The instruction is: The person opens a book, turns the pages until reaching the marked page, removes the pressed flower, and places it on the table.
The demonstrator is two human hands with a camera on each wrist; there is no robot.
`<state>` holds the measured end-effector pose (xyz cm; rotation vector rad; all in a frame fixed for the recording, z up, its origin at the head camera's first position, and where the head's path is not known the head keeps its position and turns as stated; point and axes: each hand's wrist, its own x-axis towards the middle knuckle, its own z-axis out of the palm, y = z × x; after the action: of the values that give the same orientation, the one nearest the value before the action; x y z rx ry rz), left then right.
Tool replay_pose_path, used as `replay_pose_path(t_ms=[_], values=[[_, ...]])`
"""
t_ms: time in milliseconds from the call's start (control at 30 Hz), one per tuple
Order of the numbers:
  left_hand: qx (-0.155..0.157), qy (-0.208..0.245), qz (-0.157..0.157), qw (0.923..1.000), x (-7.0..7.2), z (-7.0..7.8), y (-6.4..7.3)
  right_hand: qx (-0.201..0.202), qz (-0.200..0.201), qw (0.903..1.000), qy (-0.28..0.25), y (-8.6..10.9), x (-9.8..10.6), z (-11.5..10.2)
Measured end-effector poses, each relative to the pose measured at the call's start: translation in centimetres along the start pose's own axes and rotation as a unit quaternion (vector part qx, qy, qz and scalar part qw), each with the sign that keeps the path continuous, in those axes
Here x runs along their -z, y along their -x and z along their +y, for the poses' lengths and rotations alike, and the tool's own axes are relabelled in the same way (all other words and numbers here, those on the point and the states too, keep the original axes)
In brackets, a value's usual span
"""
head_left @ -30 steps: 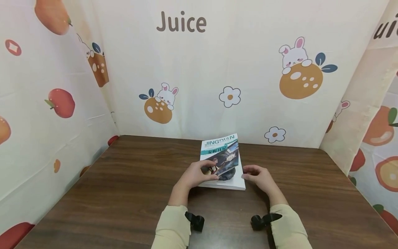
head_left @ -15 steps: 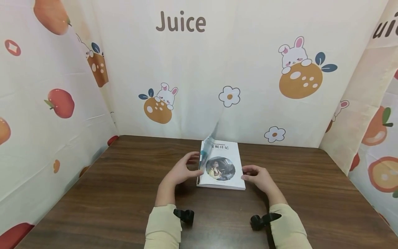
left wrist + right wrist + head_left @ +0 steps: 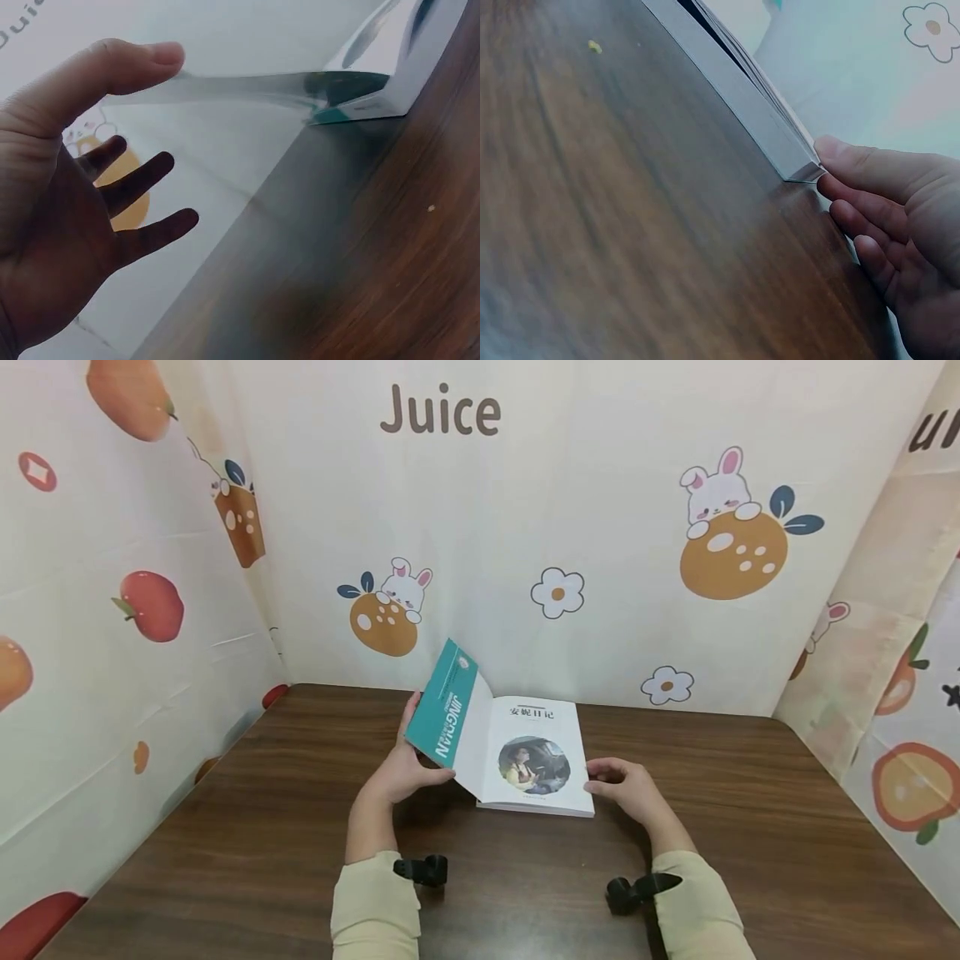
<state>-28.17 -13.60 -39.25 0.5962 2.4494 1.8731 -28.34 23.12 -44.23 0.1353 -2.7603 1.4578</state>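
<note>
A white paperback book (image 3: 555,727) lies on the wooden table with its title page up, showing a round picture. Its front cover (image 3: 480,727) is swung to the left and stands tilted, with a teal flap (image 3: 444,700) folded in. My left hand (image 3: 392,770) is at the cover's outer side, thumb at the lower edge and a finger behind it. In the left wrist view, that hand's fingers (image 3: 142,184) are straight and spread beneath the cover's edge. My right hand (image 3: 628,787) pinches the book's right edge, thumb and forefinger at the page corner (image 3: 810,166).
The brown table (image 3: 300,827) runs back to a printed curtain (image 3: 480,527) with fruit, rabbits and flowers. Curtains also hang at the left and right. Black wrist cameras sit on both sleeves. A tiny yellow crumb (image 3: 594,46) lies on the tabletop.
The left hand has moved left, and the front cover has turned over from the book to the left, uncovering the title page. The right hand has stayed at the right edge.
</note>
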Motion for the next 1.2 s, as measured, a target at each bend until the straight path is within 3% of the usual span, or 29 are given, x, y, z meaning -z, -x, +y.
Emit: replay_pose_path(t_ms=[167,333,467,600,733,967,1200], values=[[0.057,-0.03,0.0,0.9979,1.0,0.3,0.9,0.009,0.0,1.0,0.002,0.1,0.0,0.2],[0.103,-0.033,0.053,0.9927,1.9,0.1,1.4,0.009,0.002,1.0,0.003,0.1,0.0,0.3],[0.156,-0.084,0.102,0.9788,2.4,-0.6,1.3,0.004,0.003,1.0,0.002,0.2,0.0,0.4],[0.202,-0.122,0.124,0.9638,2.5,-1.6,1.1,0.002,0.003,1.0,0.001,0.2,0.0,0.3],[0.231,-0.136,0.133,0.9542,2.3,-2.2,0.9,0.001,0.002,1.0,0.0,0.2,0.0,0.2],[0.258,-0.174,0.119,0.9429,1.9,-2.6,1.0,0.004,-0.002,1.0,0.002,0.1,0.0,0.0],[0.306,-0.222,0.116,0.9185,1.2,-2.5,1.2,0.003,-0.004,1.0,0.003,0.2,-0.1,-0.1]])
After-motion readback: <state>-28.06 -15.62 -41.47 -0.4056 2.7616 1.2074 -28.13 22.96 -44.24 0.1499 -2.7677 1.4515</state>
